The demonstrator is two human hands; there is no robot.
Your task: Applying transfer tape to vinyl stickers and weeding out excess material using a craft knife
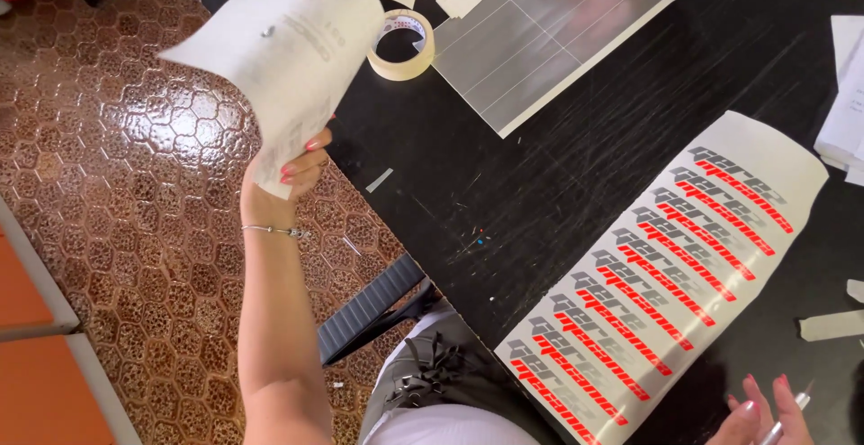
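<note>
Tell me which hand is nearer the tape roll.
Left. The left hand, holding up a sheet of paper, is just below-left of the tape roll. The right hand, holding a pen, is far across the table.

Worktop (576, 175): black, glossy, finely scratched. Decal sheet (666, 274): smooth paper-backed film, red and grey lettering. Lifted paper sheet (288, 40): matt white, limp. Tape roll (402, 44): translucent beige, slight sheen. Silver sheet (549, 31): reflective, metallic-looking. Floor (135, 184): glossy brown honeycomb tile. Bracelet (274, 230): thin metal.
</note>
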